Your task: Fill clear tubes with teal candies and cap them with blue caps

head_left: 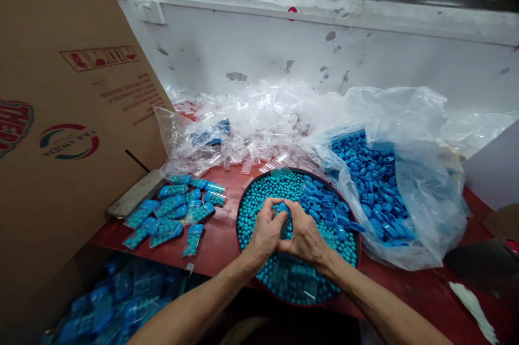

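My left hand (264,230) and my right hand (305,234) meet over a round tray (238,226) of teal beads (263,193). Between them they grip a small clear case with a blue cap (283,209), fingers and thumbs closed around it. My fingers cover much of it, so whether the cap is fully seated cannot be told. Loose blue caps (324,201) lie on the beads by my right hand. Clear empty cases (310,283) rest on the beads below my wrists. Left of the tray, several bead-filled cases with blue caps (170,205) lie on the red table (225,215).
An open plastic bag of blue caps (377,188) stands at the right. Clear cases (259,145) are heaped behind the tray, against the wall. A large cardboard box (81,101) rises at the left. More filled cases (117,302) lie below the table edge.
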Tool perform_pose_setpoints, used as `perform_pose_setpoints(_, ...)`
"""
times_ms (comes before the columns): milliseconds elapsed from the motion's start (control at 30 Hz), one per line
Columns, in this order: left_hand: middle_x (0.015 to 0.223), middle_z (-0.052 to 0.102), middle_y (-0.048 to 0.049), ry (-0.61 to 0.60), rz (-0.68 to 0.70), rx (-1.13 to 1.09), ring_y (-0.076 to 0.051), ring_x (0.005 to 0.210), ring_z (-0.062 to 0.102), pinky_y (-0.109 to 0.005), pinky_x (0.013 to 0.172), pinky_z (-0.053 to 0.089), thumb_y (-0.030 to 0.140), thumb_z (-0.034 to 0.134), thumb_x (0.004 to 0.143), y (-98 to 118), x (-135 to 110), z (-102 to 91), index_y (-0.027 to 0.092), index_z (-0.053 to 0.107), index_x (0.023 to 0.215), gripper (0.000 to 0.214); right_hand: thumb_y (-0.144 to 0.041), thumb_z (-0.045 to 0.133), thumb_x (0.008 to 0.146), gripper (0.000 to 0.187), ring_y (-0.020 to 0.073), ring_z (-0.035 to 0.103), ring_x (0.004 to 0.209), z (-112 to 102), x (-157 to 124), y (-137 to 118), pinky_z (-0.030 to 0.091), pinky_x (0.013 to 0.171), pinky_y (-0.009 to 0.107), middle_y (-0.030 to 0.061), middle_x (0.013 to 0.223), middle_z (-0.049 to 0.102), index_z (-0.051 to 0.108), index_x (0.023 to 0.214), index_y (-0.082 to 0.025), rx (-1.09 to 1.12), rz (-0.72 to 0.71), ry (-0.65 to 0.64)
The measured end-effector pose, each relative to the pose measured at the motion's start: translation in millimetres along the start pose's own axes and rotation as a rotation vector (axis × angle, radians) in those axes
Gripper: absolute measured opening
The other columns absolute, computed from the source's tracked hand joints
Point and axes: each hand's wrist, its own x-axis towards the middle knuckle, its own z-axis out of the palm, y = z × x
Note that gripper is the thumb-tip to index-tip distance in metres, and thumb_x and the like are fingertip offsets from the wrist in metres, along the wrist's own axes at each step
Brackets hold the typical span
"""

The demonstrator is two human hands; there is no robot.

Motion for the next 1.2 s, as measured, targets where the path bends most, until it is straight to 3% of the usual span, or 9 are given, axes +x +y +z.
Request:
perform_pose_setpoints(100,0.068,0.046,0.0032,-0.021,0.054,0.028,-0.008,0.060,0.044,-0.017,0.056,0.037,0.025,0.050,0.074,3,11,-7.9,0.017,0.048,0.095,0.023,-0.032,0.060,0.066,0.073,0.0208,0.054,0.081,-4,11,2,0.047,0.068,0.035,0.0127,0.106,0.047,0.024,0.128,-0.013,0.044,0.030,-0.109)
perform_pose_setpoints(200,0.074,0.048,0.0023,-0.017,0.107,0.015,-0.007,0.058,0.045,-0.017,0.054,0.038,0.026,0.052,0.072,10,22,-33.4,0.019,0.045,0.099,0.028,-0.036,0.058,0.071,0.081,0.0159,0.053,0.072,-13,22,16,0.046,0.068,0.033,0.0119,0.110,0.046,0.011,0.134,-0.016,0.104,0.060,-0.198)
perform_pose_setpoints(367,0.077,0.054,-0.0006,0.289,0.085,0.150,-0.011,0.061,0.052,-0.022,0.054,0.042,0.032,0.053,0.070,4,32,-113.7,0.017,0.041,0.109,0.043,-0.033,0.047,0.080,0.040,0.0154,0.054,0.075,-25,19,51,0.043,0.075,0.031,0.0072,0.097,0.056,0.045,0.116,-0.017,0.050,0.113,-0.183)
perform_pose_setpoints(500,0.098,0.054,-0.0079,0.568,0.189,0.648,-0.020,0.086,0.053,-0.034,0.076,0.042,0.029,0.052,0.071,-7,28,-147.6,0.018,0.039,0.119,0.051,-0.036,0.048,0.080,0.037,0.0183,0.054,0.088,-19,11,46,0.041,0.078,0.030,0.0074,0.099,0.059,0.050,0.112,-0.018,-0.040,0.061,-0.315)
perform_pose_setpoints(567,0.102,0.054,-0.0089,0.556,0.255,0.772,-0.021,0.091,0.052,-0.035,0.081,0.039,0.027,0.048,0.074,-8,22,-138.2,0.017,0.042,0.118,0.045,-0.038,0.052,0.078,0.046,0.0213,0.052,0.092,-10,11,35,0.041,0.080,0.032,0.0096,0.100,0.058,0.046,0.117,-0.015,-0.142,0.010,-0.380)
perform_pose_setpoints(733,0.087,0.059,-0.0055,0.100,0.270,0.671,-0.018,0.078,0.054,-0.030,0.076,0.041,0.023,0.042,0.079,-14,4,-77.9,0.018,0.051,0.109,0.032,-0.024,0.049,0.079,0.042,0.0217,0.052,0.090,9,15,32,0.039,0.079,0.033,0.0108,0.097,0.059,0.044,0.119,-0.015,-0.247,-0.003,-0.467)
perform_pose_setpoints(933,0.090,0.059,-0.0058,-0.085,0.198,0.439,-0.019,0.082,0.053,-0.031,0.076,0.040,0.021,0.049,0.074,-24,14,-33.9,0.019,0.052,0.110,0.036,-0.024,0.049,0.078,0.034,0.0131,0.051,0.072,2,14,51,0.042,0.068,0.026,0.0002,0.078,0.055,0.046,0.112,-0.018,0.251,0.170,-0.307)
perform_pose_setpoints(1067,0.079,0.058,-0.0030,-0.302,-0.058,0.138,-0.013,0.061,0.053,-0.022,0.051,0.042,0.026,0.049,0.074,-23,27,-24.9,0.016,0.054,0.101,0.029,-0.028,0.053,0.075,0.030,0.0092,0.047,0.056,-5,15,51,0.042,0.054,0.021,-0.0059,0.061,0.043,0.048,0.104,-0.019,0.650,0.309,-0.293)
perform_pose_setpoints(1200,0.073,0.056,-0.0014,-0.353,-0.265,-0.137,-0.009,0.050,0.053,-0.017,0.038,0.038,0.031,0.055,0.071,-23,26,-23.4,0.014,0.049,0.094,0.029,-0.032,0.057,0.071,0.040,0.0111,0.053,0.056,-6,13,49,0.046,0.050,0.023,-0.0055,0.062,0.046,0.045,0.108,-0.020,0.834,0.416,-0.343)
